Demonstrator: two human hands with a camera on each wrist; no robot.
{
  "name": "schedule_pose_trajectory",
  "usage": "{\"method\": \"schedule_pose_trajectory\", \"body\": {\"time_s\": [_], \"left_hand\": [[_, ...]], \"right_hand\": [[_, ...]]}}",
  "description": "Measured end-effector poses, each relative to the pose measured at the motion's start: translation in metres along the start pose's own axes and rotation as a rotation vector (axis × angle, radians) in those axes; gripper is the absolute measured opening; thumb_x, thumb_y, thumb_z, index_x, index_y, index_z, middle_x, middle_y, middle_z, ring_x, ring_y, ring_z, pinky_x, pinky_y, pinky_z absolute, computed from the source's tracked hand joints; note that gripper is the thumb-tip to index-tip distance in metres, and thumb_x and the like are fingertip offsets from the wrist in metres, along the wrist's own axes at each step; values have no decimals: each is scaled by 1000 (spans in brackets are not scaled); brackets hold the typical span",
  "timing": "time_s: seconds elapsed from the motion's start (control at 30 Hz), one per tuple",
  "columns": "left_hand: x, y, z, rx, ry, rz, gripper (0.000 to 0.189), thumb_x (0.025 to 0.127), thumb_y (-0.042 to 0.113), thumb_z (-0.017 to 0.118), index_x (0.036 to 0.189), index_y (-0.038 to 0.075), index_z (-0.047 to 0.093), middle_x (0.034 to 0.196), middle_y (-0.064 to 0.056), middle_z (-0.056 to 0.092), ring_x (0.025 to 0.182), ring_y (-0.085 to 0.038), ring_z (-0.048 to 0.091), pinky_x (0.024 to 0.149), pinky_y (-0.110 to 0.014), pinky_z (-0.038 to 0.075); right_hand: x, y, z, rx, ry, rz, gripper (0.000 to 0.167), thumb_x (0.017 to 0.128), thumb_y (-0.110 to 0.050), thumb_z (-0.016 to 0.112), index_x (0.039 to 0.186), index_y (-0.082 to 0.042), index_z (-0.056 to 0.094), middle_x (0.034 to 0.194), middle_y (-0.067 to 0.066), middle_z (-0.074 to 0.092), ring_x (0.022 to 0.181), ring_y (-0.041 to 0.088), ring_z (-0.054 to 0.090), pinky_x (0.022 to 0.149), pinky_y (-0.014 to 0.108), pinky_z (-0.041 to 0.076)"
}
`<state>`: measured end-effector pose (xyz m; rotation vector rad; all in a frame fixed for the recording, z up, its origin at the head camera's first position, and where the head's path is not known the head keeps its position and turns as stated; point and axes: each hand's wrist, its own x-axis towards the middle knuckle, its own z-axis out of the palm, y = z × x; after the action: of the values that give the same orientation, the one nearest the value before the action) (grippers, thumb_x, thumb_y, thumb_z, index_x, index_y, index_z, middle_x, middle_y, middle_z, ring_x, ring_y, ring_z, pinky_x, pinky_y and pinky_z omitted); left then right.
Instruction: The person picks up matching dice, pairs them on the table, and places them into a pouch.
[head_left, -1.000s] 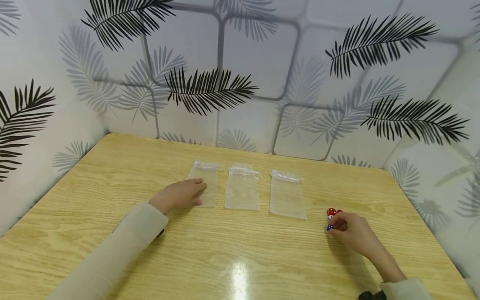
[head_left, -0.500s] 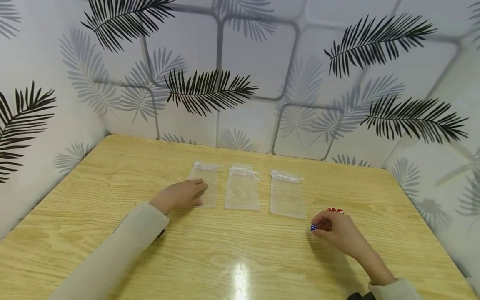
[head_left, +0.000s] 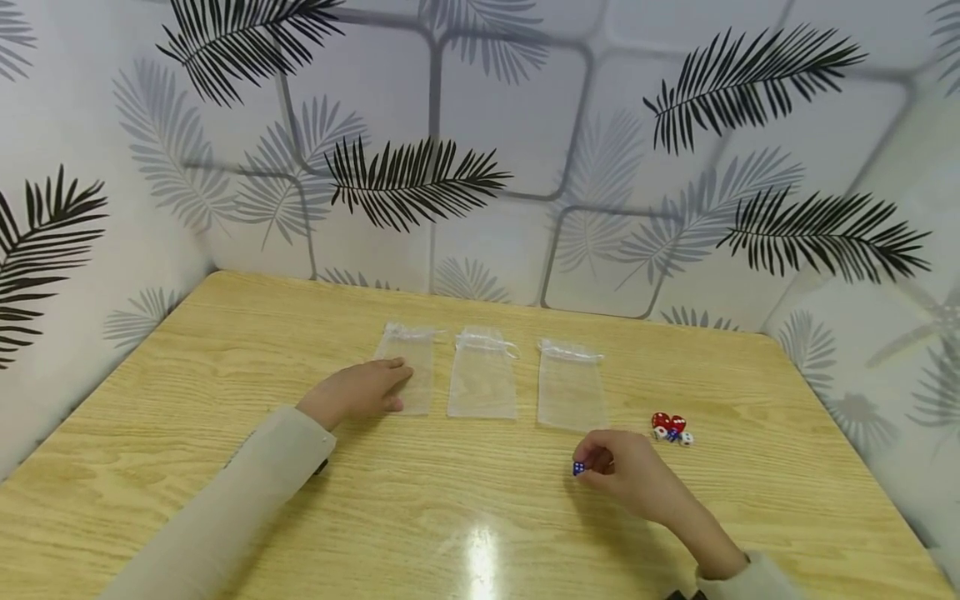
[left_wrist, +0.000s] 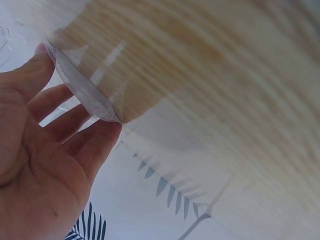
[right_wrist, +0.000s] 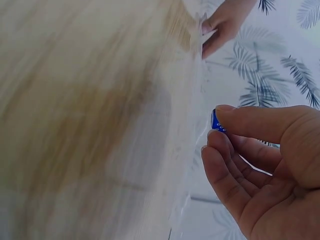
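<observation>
Between its thumb and fingertips my right hand pinches a small blue die with white dots, low over the table in front of the rightmost pouch. The right wrist view also shows the blue die at the fingertips. My left hand rests on the left sheer white drawstring pouch; in the left wrist view the thumb and fingertips of that hand touch the pouch, spread apart. Two matching pouches lie flat beside it, a middle one and a right one.
Right of my right hand lies a small cluster with red dice, white dice and a blue die. The wooden table meets a leaf-patterned wall at the back.
My right hand has moved left from the dice cluster, carrying the blue die, which uncovers the remaining dice. My left hand has stayed on the left pouch.
</observation>
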<state>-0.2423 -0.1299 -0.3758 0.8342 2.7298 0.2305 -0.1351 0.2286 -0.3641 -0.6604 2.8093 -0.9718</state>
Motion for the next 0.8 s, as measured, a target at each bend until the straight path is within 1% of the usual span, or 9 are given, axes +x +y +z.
{"method": "schedule_pose_trajectory", "body": {"time_s": [0.17,0.27,0.5,0.63,0.8], "left_hand": [[0,1,-1,-7,1,1,57,97,22,54,144,-4,36,151,-24,30,138,-40,32,111,-50,31],[0,2,-2,-4,-1,0,56,97,22,54,143,-4,36,151,-24,30,138,-40,32,111,-50,31],[0,1,-1,11,1,-7,56,97,22,54,144,-4,36,151,-24,31,138,-39,33,111,-49,32],[0,0,-1,20,4,0,56,97,22,54,143,-4,36,150,-24,31,138,-39,33,111,-49,32],[1,0,0,22,3,11,56,97,22,54,143,-5,36,150,-25,32,138,-40,33,111,-49,32]], "right_hand": [[6,-17,11,42,-52,-20,9,81,-1,71,84,-7,65,78,-3,64,69,-1,55,60,18,49],[10,-26,18,78,-88,-48,8,81,-1,71,84,-6,65,78,-2,63,68,-1,54,60,18,49],[19,-46,39,116,-155,-96,10,79,1,71,82,-7,65,75,-4,62,66,-1,52,60,18,48],[23,-53,49,115,-180,-132,13,78,4,71,81,-7,65,75,-3,62,65,-2,50,61,17,48],[24,-57,56,139,-224,-161,12,78,6,69,81,-5,65,76,1,66,66,-3,51,62,15,49]]}}
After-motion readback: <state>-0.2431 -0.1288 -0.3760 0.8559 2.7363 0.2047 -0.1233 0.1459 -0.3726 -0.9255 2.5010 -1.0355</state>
